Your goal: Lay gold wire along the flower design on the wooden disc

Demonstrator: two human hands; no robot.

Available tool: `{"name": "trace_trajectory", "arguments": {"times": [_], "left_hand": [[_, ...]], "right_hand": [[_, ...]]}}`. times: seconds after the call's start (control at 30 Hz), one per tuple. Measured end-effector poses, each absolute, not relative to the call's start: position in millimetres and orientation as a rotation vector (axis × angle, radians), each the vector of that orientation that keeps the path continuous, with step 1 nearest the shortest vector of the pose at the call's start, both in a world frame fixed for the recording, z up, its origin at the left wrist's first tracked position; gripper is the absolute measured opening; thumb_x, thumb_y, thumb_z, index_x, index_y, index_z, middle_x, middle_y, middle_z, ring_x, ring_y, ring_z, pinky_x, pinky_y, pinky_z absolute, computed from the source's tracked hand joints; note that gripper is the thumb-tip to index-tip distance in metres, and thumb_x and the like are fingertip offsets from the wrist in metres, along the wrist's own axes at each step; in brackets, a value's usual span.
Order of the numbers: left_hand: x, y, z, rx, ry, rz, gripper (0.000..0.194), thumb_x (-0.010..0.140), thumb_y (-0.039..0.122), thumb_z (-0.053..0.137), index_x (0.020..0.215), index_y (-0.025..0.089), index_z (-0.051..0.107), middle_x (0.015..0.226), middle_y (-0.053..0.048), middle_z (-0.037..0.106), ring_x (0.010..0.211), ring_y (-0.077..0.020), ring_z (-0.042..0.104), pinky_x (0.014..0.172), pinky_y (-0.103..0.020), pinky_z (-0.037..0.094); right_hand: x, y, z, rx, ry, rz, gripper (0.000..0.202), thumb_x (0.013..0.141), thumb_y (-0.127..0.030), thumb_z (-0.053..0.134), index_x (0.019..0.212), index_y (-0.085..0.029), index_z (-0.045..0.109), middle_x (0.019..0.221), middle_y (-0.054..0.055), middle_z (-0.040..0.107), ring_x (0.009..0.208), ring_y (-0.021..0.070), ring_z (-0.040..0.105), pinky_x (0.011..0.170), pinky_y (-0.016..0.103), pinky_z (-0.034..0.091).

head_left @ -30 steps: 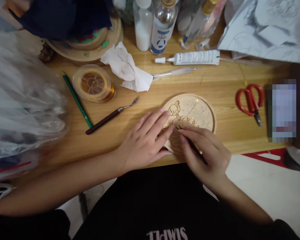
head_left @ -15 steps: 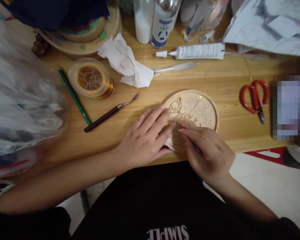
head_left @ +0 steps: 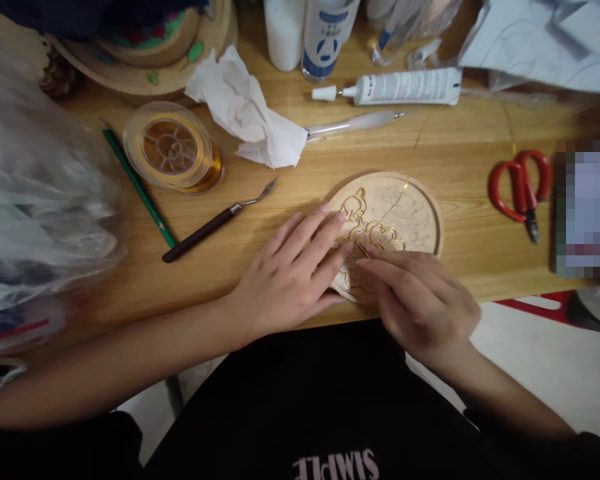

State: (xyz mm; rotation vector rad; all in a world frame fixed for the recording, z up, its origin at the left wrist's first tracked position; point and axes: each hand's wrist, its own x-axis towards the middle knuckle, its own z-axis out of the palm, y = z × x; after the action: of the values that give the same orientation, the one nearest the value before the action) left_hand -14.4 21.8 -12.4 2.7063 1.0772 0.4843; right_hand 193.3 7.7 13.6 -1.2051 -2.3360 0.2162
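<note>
A round wooden plate (head_left: 439, 223) with a raised rim lies at the table's near edge. Pencilled flowers cover it, and gold wire (head_left: 391, 230) follows some of the lines. My left hand (head_left: 293, 280) rests flat with fingers spread over the plate's left side, fingertips on the wood. In my right hand (head_left: 423, 300) are slim dark tweezers (head_left: 363, 250), pinched between thumb and fingers. Their tips point at the wire beside my left index finger; whether they grip it I cannot tell. My right hand hides the plate's lower right part.
Left of the plate lie a palette knife (head_left: 205, 233), a green pencil (head_left: 140, 187) and a spool of gold wire (head_left: 173, 148). Behind are crumpled tissue (head_left: 250, 110), a pen-like tool (head_left: 357, 122) and a glue tube (head_left: 407, 87). Red-handled cutters (head_left: 521, 187) lie right, near a blurred phone-like object (head_left: 593, 213).
The view has shifted slightly, so items at the back sit higher in the picture. My right hand sits slightly farther right, still pinching the tweezers. My left hand stays flat on the plate.
</note>
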Motion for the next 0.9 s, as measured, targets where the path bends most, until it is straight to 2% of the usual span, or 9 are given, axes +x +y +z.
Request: {"name": "trace_trajectory", "arguments": {"times": [0.3, 0.4, 0.57, 0.9], "left_hand": [[-14.0, 22.5, -11.1, 2.739, 1.097, 0.495, 0.049, 0.095, 0.049, 0.057, 0.125, 0.010, 0.062, 0.144, -0.020, 0.054, 0.136, -0.0362, 0.048, 0.108, -0.049, 0.044], [-13.7, 23.1, -10.7, 2.741, 1.091, 0.511, 0.050, 0.095, 0.048, 0.057, 0.125, 0.009, 0.062, 0.142, -0.023, 0.055, 0.135, -0.0370, 0.050, 0.107, -0.049, 0.045], [-14.3, 23.0, -10.4, 2.745, 1.087, 0.487, 0.051, 0.094, 0.049, 0.057, 0.126, 0.010, 0.061, 0.142, -0.023, 0.054, 0.136, -0.0372, 0.048, 0.108, -0.048, 0.044], [-15.2, 21.6, -11.6, 2.724, 1.091, 0.471, 0.052, 0.093, 0.048, 0.059, 0.129, 0.011, 0.059, 0.145, -0.023, 0.051, 0.139, -0.0371, 0.045, 0.110, -0.050, 0.041]], "right_hand": [[204.6, 22.0, 23.3, -1.010, -2.567, 0.196, 0.023, 0.086, -0.006, 0.062, 0.108, -0.014, 0.064, 0.104, 0.012, 0.075, 0.088, 0.0225, 0.071, 0.074, 0.036, 0.060], [205.1, 26.5, 28.0, -0.945, -2.624, 0.165, 0.021, 0.087, -0.007, 0.062, 0.107, -0.012, 0.064, 0.101, 0.012, 0.076, 0.089, 0.0220, 0.071, 0.075, 0.035, 0.059], [204.6, 34.4, 35.8, -0.830, -2.760, 0.089, 0.019, 0.095, -0.009, 0.047, 0.101, -0.011, 0.066, 0.096, 0.012, 0.075, 0.087, 0.0214, 0.069, 0.073, 0.035, 0.057], [203.3, 40.9, 40.3, -0.748, -2.802, 0.012, 0.024, 0.095, -0.006, 0.045, 0.094, -0.011, 0.067, 0.091, 0.011, 0.076, 0.080, 0.0192, 0.070, 0.069, 0.033, 0.058]]}}
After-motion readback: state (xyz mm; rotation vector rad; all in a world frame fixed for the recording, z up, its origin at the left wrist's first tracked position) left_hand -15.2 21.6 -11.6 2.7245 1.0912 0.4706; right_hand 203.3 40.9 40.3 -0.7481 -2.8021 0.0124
